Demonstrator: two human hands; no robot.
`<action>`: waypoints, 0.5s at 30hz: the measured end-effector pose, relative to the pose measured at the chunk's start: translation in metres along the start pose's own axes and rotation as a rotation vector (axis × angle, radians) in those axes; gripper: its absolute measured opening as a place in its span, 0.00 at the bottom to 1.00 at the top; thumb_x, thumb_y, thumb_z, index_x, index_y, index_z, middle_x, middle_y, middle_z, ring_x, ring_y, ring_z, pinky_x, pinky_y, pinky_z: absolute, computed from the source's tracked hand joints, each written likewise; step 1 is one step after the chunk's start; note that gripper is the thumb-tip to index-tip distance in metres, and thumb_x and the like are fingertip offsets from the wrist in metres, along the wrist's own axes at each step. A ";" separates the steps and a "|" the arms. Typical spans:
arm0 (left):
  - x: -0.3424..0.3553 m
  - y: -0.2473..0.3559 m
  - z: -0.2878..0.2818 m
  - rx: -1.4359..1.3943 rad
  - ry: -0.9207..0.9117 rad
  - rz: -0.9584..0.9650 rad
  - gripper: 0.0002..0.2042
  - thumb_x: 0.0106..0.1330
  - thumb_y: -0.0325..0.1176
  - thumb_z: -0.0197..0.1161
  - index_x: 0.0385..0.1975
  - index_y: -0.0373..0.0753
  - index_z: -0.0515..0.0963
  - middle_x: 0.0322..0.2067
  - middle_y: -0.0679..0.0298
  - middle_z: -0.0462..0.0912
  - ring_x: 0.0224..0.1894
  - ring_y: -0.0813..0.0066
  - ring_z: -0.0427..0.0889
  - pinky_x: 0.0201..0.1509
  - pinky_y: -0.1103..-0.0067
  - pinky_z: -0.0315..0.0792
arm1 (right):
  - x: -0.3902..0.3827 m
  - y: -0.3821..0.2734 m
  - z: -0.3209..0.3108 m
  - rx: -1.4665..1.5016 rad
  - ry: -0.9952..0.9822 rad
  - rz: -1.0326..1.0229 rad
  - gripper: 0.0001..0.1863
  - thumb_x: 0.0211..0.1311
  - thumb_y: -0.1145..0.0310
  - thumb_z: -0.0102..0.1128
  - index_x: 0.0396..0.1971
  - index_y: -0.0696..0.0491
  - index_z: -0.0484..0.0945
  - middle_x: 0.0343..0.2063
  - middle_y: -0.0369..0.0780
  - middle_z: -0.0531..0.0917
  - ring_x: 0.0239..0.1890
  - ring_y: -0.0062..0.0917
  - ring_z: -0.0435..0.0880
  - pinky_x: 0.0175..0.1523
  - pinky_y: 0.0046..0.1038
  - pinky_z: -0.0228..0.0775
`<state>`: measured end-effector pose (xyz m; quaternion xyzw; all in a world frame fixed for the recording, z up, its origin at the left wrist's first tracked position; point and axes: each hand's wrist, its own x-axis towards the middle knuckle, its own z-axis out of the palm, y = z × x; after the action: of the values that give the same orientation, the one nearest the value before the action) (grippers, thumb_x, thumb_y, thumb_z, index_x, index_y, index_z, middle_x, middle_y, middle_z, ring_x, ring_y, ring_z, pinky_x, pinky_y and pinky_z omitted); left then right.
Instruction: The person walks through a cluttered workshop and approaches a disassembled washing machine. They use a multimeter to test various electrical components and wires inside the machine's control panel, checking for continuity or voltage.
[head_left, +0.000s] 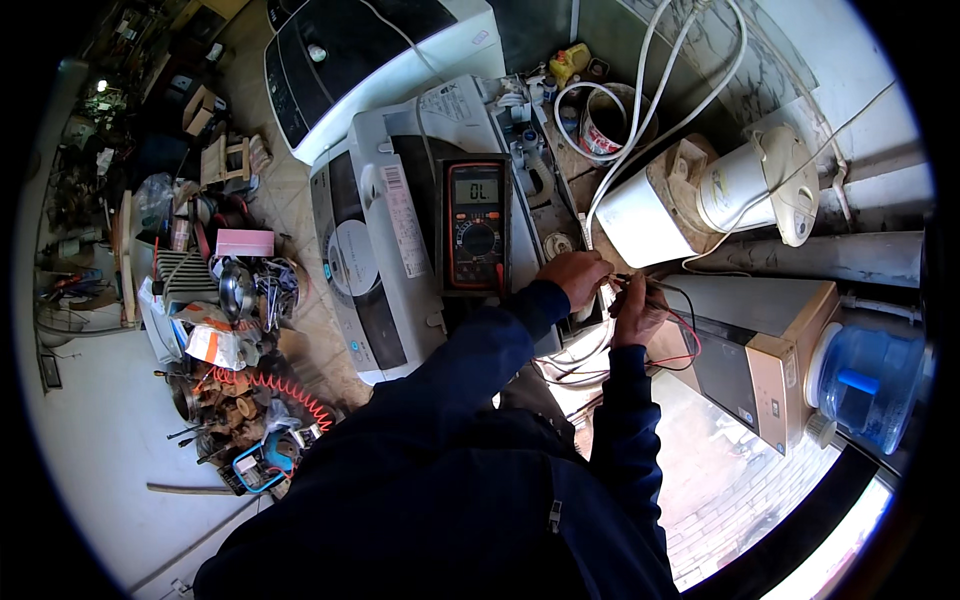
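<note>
While the right hand [640, 311] pinches the test leads [697, 341] beside the left hand [578, 281], whose grip is unclear, a tug could drag the digital multimeter [475, 228] off the grey washing machine's [371, 190] right edge.

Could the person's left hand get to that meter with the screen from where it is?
Probably yes: the left hand is just right of the meter, and nothing seems to block the way, though it looks busy near the right hand.

A multimeter [476, 225] lies on the grey washing machine [385, 250], which stands on the tiled floor [293, 212] along with a dark-lidded white washer [375, 70] and cluttered parts [243, 405].
</note>
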<state>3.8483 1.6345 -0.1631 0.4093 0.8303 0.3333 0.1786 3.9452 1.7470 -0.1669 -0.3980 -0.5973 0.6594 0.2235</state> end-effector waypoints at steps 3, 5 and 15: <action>0.001 0.001 0.001 -0.006 -0.008 -0.019 0.09 0.63 0.31 0.60 0.41 0.40 0.80 0.37 0.56 0.81 0.42 0.52 0.81 0.46 0.63 0.76 | 0.002 0.004 -0.003 -0.012 0.006 -0.004 0.17 0.68 0.60 0.57 0.28 0.60 0.76 0.13 0.36 0.75 0.10 0.16 0.69 0.16 0.20 0.58; 0.002 0.002 0.003 -0.011 -0.005 -0.026 0.09 0.63 0.31 0.60 0.41 0.40 0.81 0.37 0.56 0.82 0.42 0.53 0.81 0.46 0.63 0.76 | 0.001 0.004 -0.003 0.006 0.003 -0.002 0.17 0.68 0.59 0.57 0.28 0.60 0.76 0.13 0.36 0.75 0.11 0.16 0.69 0.16 0.20 0.58; 0.000 0.005 0.001 -0.032 0.001 -0.038 0.10 0.62 0.33 0.62 0.42 0.40 0.81 0.38 0.57 0.82 0.42 0.53 0.81 0.46 0.64 0.76 | -0.015 -0.012 -0.015 0.076 0.047 0.024 0.14 0.67 0.62 0.58 0.26 0.57 0.76 0.12 0.33 0.73 0.11 0.15 0.67 0.17 0.21 0.56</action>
<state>3.8521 1.6376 -0.1604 0.3902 0.8327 0.3434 0.1909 3.9635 1.7472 -0.1508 -0.4117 -0.5615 0.6749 0.2444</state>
